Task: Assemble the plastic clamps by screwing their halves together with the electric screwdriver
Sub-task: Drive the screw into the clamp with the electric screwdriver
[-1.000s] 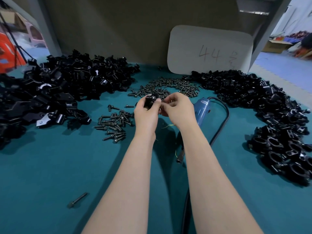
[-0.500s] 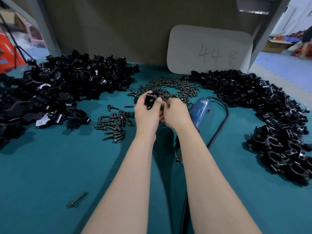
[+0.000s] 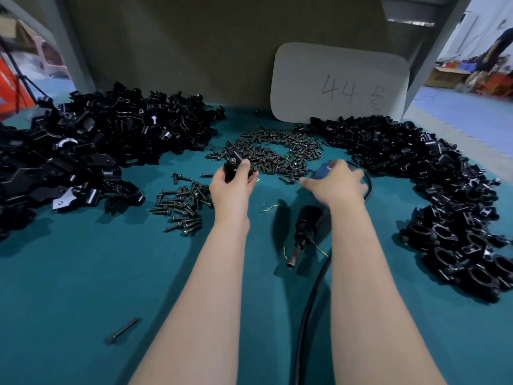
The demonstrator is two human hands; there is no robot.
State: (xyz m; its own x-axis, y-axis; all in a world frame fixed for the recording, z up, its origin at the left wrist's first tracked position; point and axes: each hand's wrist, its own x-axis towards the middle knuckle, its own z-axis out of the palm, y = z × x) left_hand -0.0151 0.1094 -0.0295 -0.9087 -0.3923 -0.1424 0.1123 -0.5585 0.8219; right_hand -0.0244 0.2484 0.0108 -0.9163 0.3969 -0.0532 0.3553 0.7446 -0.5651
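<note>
Over the middle of the surface (image 3: pixel 83 273), a black clamp (image 3: pixel 231 165) is held in the curled fingers (image 3: pixel 245 167) of the left hand (image 3: pixel 231 190); the right hand (image 3: pixel 337 183) is laid over the electric screwdriver (image 3: pixel 306 222), its grip blurred beyond telling.

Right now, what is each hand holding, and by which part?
Left hand grips a black clamp around its lower body. Right hand lies on the blue rear end of the electric screwdriver, blurred; whether it grips cannot be told.
</note>
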